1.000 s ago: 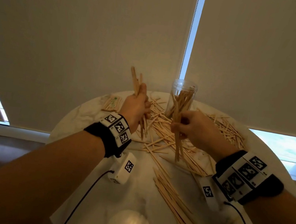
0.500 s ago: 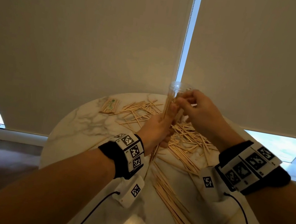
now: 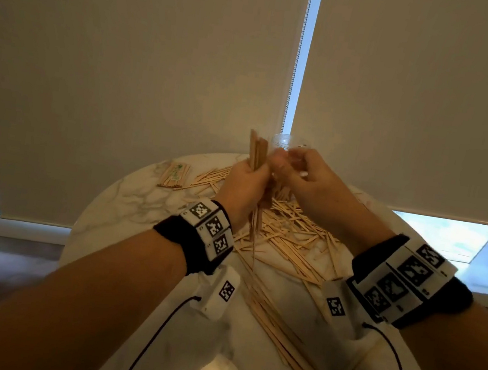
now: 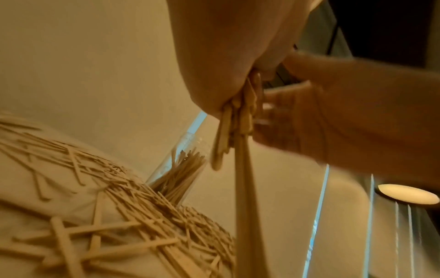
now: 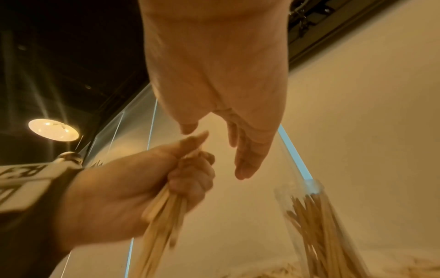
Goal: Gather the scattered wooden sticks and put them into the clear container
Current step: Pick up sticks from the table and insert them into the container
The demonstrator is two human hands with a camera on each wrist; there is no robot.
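Two hands: meet at frame centre.
Left hand (image 3: 244, 186): fist around bundle of sticks (image 3: 257, 152).
Right hand (image 3: 307, 178): fingers relaxed, holding nothing.
Clear container (image 5: 309, 216): upright, part-filled.
Table (image 3: 126, 199): scattered sticks (image 3: 289, 233).

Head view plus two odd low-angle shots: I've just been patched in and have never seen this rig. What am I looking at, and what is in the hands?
There is no machine here: a person works with bare hands and wears three cameras. The big picture comes from a camera on the head, looking down at a round marble table. The other two come from cameras strapped to each wrist, looking up along the hand, which is why you see a ceiling lamp.

Loose wooden sticks lie scattered over the table. The clear container stands among them, already partly filled. A wrapped pack of sticks lies at the far left.

The left hand grips a bundle of sticks upright beside the container's mouth. The right hand holds nothing; its fingers are nearly straight, reaching toward the bundle.
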